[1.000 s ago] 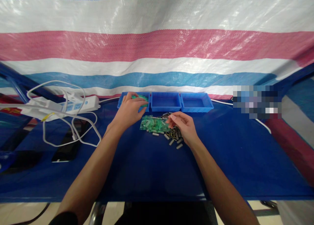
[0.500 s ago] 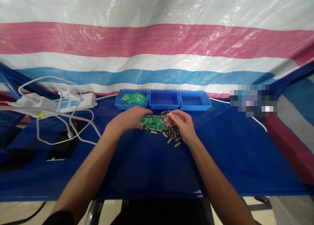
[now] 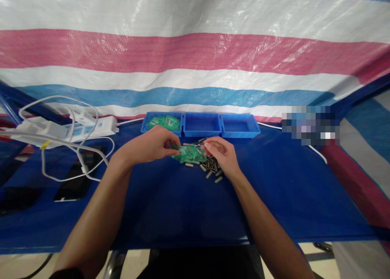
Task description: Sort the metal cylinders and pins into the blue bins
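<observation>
A pile of small green pieces [image 3: 188,153] lies on the blue table cloth [image 3: 189,206], with several small dark and grey cylinders [image 3: 211,167] beside it on the right. My left hand [image 3: 150,145] pinches at the pile's left edge, fingers closed on a green piece. My right hand [image 3: 219,152] rests on the pile's right side, fingers curled over the cylinders; what it holds is hidden. Behind the pile stand three blue trays. The left tray [image 3: 145,126] holds green pieces, the middle tray [image 3: 201,131] and the right tray [image 3: 256,130] show nothing inside.
A white power strip [image 3: 85,128] with looping white cables [image 3: 76,159] lies at the left. A dark phone [image 3: 71,183] sits under the cables. A striped tarp [image 3: 195,55] hangs behind the table. A blurred patch sits at the right.
My left hand came back from the left tray to the pile's left edge and now pinches a green piece. My right hand stayed by the cylinders.
</observation>
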{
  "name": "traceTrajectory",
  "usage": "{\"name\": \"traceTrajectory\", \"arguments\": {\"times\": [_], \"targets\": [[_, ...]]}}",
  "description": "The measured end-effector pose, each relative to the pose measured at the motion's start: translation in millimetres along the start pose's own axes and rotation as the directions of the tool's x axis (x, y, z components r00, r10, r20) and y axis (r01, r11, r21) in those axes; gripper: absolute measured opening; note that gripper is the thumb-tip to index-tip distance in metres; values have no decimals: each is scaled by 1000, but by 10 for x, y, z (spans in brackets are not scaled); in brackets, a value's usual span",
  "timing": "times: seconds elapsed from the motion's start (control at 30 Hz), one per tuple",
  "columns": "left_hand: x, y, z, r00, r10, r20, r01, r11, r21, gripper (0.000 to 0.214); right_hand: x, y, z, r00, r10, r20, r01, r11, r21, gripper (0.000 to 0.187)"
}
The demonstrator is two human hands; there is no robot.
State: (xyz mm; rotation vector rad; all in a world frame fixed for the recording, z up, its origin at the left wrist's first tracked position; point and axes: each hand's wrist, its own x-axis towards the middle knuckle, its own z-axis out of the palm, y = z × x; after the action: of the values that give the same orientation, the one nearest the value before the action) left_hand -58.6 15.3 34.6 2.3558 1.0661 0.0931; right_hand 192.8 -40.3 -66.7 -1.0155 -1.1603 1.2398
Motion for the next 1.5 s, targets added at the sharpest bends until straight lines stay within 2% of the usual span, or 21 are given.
{"name": "traceTrajectory", "arguments": {"times": [0.13,0.23,0.33,0.6,0.73,0.87,0.97,1.03,1.1,1.13,1.17,1.2,1.27,1.37,1.5], "targets": [[31,188,39,990,58,-126,-84,973,-215,19,-17,-18,12,997,11,72,-11,1000,1,35],[82,225,125,990,18,-140,-71,920,-385,23,-28,-27,22,994,47,102,-53,997,59,33],[126,197,200,988,-46,-149,-30,883,-468,26,-32,-30,27,993,77,93,-86,991,105,30],[176,168,262,986,-41,-159,-38,885,-464,23,-11,-19,29,997,76,34,-78,994,83,32],[199,200,279,975,-4,-222,-87,913,-398,18,-5,-38,34,998,66,16,-67,995,73,34],[178,174,238,951,-32,-307,-95,916,-390,19,0,-52,31,998,55,8,-55,998,40,33],[136,55,164,888,-108,-447,-81,920,-383,23,7,-45,20,999,49,-11,-48,998,31,32],[113,-69,114,785,-173,-594,-17,954,-300,23,10,-39,16,998,54,-19,-54,998,43,32],[103,-205,86,673,-208,-710,137,978,-157,14,10,-37,17,998,59,-21,-57,997,59,32],[103,-269,83,639,-213,-739,235,969,-76,9,9,-37,19,998,61,-20,-59,996,65,32],[106,-327,88,632,-212,-746,324,946,6,11,8,-37,22,998,63,-18,-62,996,69,32],[112,-375,98,645,-215,-733,392,917,77,18,6,-37,25,998,66,-15,-65,995,70,31],[126,-440,129,700,-256,-667,482,859,175,30,4,-33,27,998,70,-7,-69,995,70,31],[138,-473,170,761,-346,-548,535,812,231,39,2,-19,20,997,71,2,-71,994,82,30],[131,-509,191,760,-365,-538,547,806,226,41,3,2,4,997,73,8,-74,993,95,29]]}}
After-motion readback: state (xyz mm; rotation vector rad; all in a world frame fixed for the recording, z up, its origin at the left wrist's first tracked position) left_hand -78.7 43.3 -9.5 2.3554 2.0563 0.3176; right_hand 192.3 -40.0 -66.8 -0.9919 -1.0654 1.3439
